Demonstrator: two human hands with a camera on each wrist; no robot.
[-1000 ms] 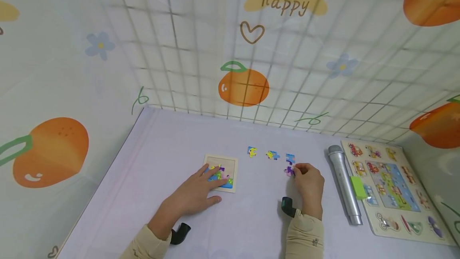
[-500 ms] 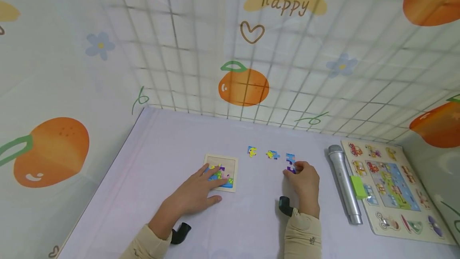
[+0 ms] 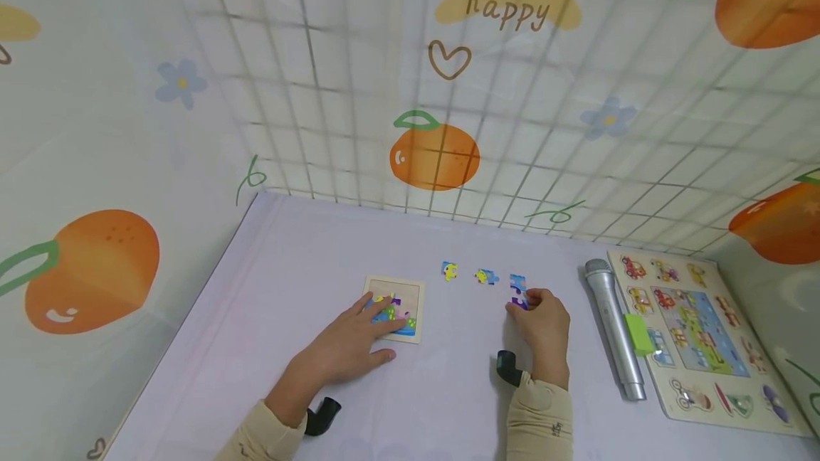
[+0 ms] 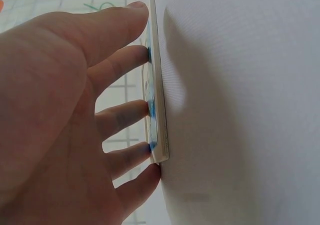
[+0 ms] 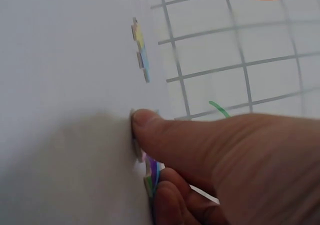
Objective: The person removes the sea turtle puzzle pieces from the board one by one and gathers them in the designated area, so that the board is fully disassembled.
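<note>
My left hand (image 3: 346, 347) lies with spread fingers over a small wooden puzzle tray (image 3: 419, 308), its fingertips touching the coloured pieces inside, as the left wrist view also shows with the hand (image 4: 55, 100) beside the tray edge (image 4: 159, 95). My right hand (image 3: 544, 329) pinches a purple puzzle piece (image 3: 517, 301) between thumb and fingers, low at the tabletop. Just behind that piece is a blue puzzle piece (image 3: 517, 281); whether the two touch I cannot tell. Two yellow-and-blue puzzle pieces (image 3: 450, 271) lie farther left, the nearer one (image 3: 485, 276) between them. Fingers partly hide the tray's picture.
Right of my right hand lies a silver microphone (image 3: 615, 333) with a bright green block (image 3: 638, 334) against it. A large wooden picture board (image 3: 762, 390) lies beyond. A white grid (image 3: 359, 162) under a printed sheet rises behind the table.
My right hand shifted slightly left and its thumb moved round to the near left side of the purple piece. In the last half second it barely moved. My left hand stayed still.
</note>
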